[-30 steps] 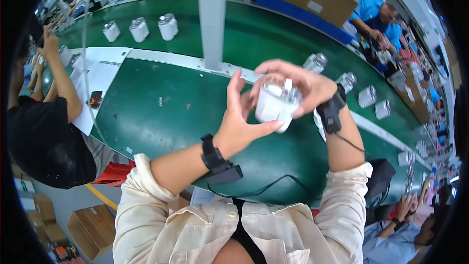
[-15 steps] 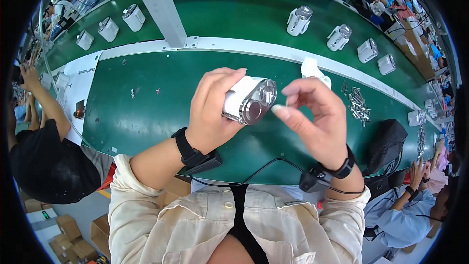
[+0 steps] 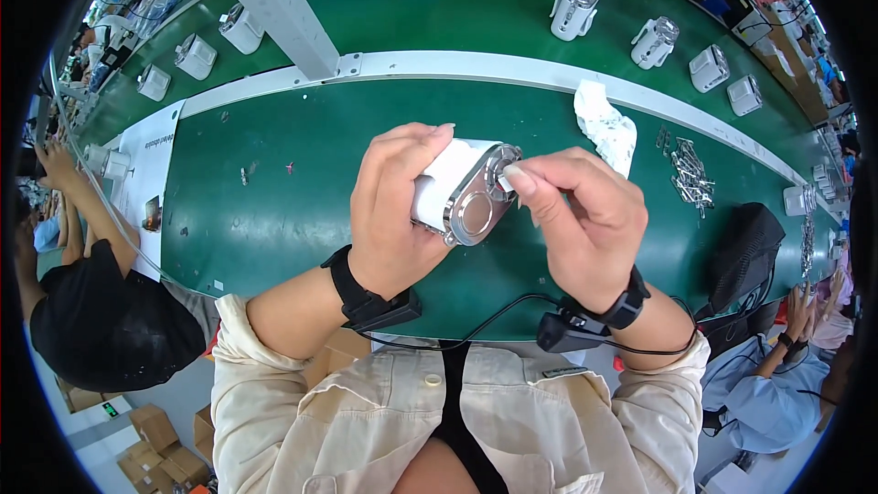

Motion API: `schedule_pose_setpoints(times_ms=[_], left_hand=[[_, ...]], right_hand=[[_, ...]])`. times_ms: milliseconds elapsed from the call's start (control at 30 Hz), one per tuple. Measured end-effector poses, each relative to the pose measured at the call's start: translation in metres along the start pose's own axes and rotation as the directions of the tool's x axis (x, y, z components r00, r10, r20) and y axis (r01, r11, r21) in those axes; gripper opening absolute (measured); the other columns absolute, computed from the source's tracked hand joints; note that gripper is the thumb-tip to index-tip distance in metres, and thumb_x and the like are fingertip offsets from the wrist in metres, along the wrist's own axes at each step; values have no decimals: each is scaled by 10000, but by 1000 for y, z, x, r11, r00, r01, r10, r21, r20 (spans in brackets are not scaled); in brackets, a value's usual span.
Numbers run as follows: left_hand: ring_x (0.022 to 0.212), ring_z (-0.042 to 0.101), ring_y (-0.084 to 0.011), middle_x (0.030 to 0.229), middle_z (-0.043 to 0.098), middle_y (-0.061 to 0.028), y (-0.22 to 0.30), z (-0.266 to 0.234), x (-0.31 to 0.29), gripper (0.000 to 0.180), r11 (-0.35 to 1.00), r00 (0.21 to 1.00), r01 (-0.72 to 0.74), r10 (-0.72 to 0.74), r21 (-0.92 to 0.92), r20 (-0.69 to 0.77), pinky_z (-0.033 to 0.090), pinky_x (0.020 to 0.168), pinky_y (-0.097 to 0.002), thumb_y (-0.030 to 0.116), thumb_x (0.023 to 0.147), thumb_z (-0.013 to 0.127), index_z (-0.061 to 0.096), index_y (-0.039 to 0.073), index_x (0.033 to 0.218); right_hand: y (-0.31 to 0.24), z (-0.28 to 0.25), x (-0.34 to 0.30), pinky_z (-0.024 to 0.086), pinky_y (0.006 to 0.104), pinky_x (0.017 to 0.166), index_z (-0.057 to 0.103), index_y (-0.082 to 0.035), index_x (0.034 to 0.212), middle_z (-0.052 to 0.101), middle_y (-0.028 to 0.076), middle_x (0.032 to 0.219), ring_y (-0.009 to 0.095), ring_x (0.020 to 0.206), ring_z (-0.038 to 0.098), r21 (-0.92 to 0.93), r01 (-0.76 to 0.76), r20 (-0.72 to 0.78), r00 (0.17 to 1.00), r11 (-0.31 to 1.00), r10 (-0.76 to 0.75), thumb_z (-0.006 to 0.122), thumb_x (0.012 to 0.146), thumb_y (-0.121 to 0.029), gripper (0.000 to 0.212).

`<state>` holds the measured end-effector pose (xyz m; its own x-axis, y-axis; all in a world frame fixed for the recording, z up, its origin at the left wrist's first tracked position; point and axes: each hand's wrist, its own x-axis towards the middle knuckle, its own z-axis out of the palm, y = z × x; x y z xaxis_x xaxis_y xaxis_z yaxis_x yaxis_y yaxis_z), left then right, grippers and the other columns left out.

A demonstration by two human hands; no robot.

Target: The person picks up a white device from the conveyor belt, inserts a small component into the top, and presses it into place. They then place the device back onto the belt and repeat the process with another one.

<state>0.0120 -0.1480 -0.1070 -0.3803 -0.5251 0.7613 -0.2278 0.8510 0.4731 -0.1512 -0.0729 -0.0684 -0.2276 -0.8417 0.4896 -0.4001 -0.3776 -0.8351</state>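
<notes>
My left hand [image 3: 391, 197] is wrapped round a white device [image 3: 445, 169] with a rounded body. Its shiny chrome end [image 3: 476, 210], bearing two round parts, is tilted up and to the right. At the upper round part, the thumb and forefinger of my right hand [image 3: 590, 220] are pinched on a small white tab [image 3: 506, 183]. Whether the tab is fixed to the device or loose, I cannot tell. My left fingers hide part of the white body.
A crumpled white cloth [image 3: 605, 128] and a pile of small metal parts [image 3: 692, 174] lie right on the green table [image 3: 274, 220]. A black bag [image 3: 745, 252] sits near its right edge. Beyond the white rail [image 3: 439, 64] stand several similar devices [image 3: 574, 11]. Co-workers sit on both sides.
My right hand has closed in on the device's chrome end, its thumb and forefinger now pinched there. The device has turned slightly in my left hand, showing more of its chrome end.
</notes>
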Motion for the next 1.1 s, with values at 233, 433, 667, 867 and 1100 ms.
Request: schedule_pose_setpoints(times_ms=[233,433,667,867,1100], left_hand=[[1001,597,-286,1100,577,-144,0,-1,-2,681,1000,1000,16,-16,13,9,515,809,-351,79,628,872,525,18,1211],[976,594,-301,1069,596,-122,-2,0,0,659,998,1000,-22,23,53,-16,528,743,-357,95,631,847,534,30,1208],[986,594,-304,1128,579,-137,-1,0,-6,706,994,993,110,-110,-13,37,521,775,-351,130,617,872,521,32,1221],[999,588,-314,1188,552,-165,2,11,-18,772,895,956,293,-266,-336,125,506,825,-360,157,604,894,480,30,1243],[1025,576,-307,1164,553,-146,3,0,-3,762,968,952,203,-159,-148,262,483,857,-385,148,606,872,451,39,1231]], right_hand=[[13,12,-5,426,252,523,677,36,918,632,107,747,162,602,566,-157,292,-87,947,943,-308,692,817,29,103],[10,10,-5,435,274,528,687,28,979,626,109,750,173,569,545,-443,423,48,892,791,-450,695,809,24,170],[6,0,0,467,288,590,662,30,1099,641,88,861,171,672,575,-268,218,103,975,938,-197,655,861,-51,251],[27,0,10,513,297,764,583,28,1240,641,80,1072,179,905,623,382,-250,157,966,890,204,595,930,-169,368],[32,-13,13,443,342,975,518,15,1321,530,137,1307,222,1213,508,626,-754,679,652,197,338,557,961,-223,434]])
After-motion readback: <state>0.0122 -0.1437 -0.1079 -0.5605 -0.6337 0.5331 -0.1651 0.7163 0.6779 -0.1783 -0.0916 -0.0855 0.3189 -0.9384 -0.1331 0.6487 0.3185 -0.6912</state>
